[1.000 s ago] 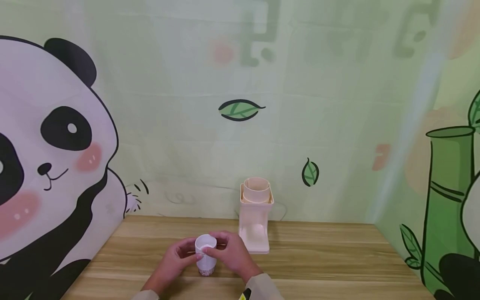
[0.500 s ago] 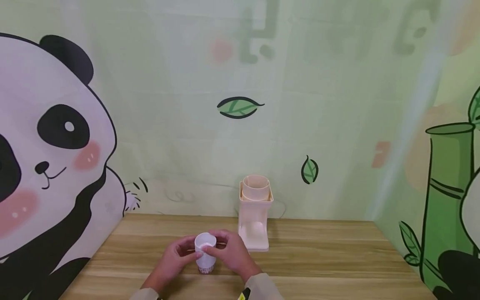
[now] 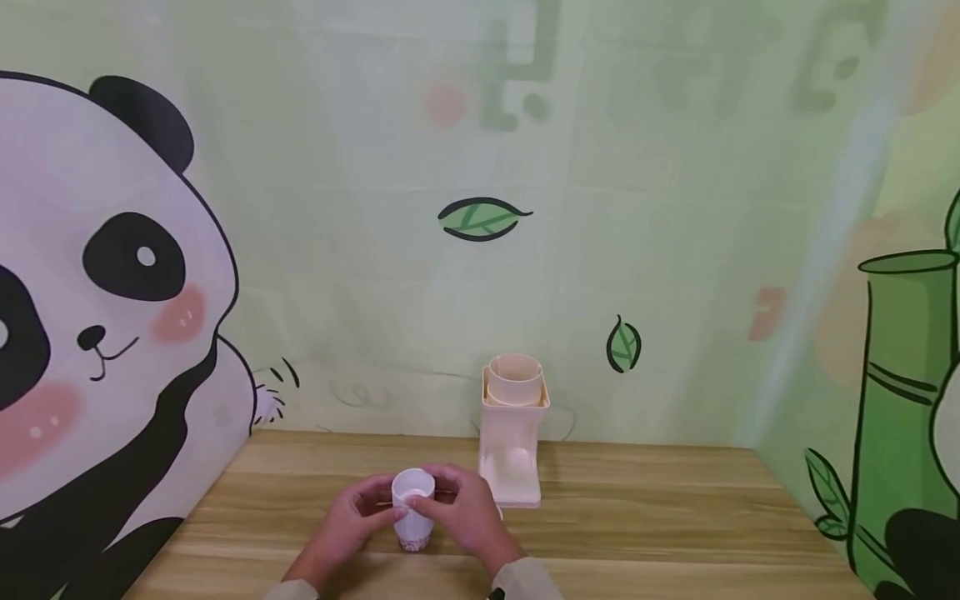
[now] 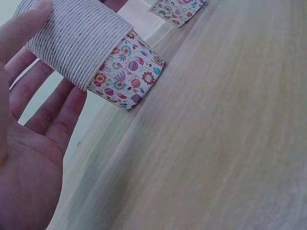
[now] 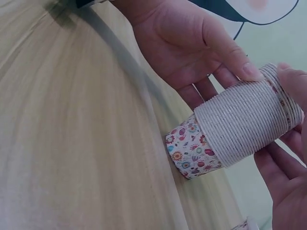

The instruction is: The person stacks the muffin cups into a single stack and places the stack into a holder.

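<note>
A paper cup [image 3: 412, 529] with a small flower print stands upright between the two hands, near the front of the table. A white ribbed sleeve [image 4: 79, 40] wraps the cup's upper part, leaving the printed lower part [image 5: 192, 152] bare. The left hand [image 3: 348, 518] holds the sleeve from the left, its thumb on the near side and its fingers round behind. From the right, the right hand [image 3: 471, 517] grips the sleeve near the rim, thumb in front. A strip of print shows above the sleeve in the right wrist view.
A pale pink stand [image 3: 508, 437] with a round pink cylinder [image 3: 514, 385] in its top is at the back of the wooden table [image 3: 645, 508]. Another flower-printed cup [image 4: 178, 10] stands beyond the right hand. A panda-printed cloth [image 3: 360, 250] hangs behind.
Both hands keep their hold on the sleeved cup with hardly any movement. The head view shifts slightly, and a white edge now shows beside the right hand.
</note>
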Tool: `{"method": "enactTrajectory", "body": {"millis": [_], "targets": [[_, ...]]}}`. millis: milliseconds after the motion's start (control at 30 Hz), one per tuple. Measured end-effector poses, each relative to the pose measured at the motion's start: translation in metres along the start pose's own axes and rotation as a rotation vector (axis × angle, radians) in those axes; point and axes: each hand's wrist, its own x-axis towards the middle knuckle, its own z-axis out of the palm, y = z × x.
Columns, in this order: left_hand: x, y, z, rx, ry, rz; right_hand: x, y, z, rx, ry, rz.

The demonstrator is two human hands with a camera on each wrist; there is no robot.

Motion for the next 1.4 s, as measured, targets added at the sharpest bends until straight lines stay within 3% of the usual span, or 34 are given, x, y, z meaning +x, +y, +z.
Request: {"method": "enactTrajectory", "body": {"millis": [200, 400, 767, 1067, 1400], "targets": [[0.002, 0.0, -0.001, 0.001, -0.007, -0.006, -0.004, 0.007, -0.002, -0.007, 0.039, -0.055], [0.002, 0.0, -0.001, -0.005, -0.026, 0.002, -0.011, 0.005, -0.017, -0.011, 0.104, -0.074], [0.001, 0.006, -0.002, 0.001, -0.036, -0.026, -0.027, 0.012, -0.053, -0.164, 0.236, 0.019], [0.001, 0.005, 0.002, 0.015, -0.028, -0.028, -0.042, 0.032, -0.067, -0.27, 0.175, 0.133], [0.0, 0.013, 0.006, 0.041, 0.017, -0.067, -0.05, 0.037, -0.067, -0.213, 0.141, 0.129]]}}
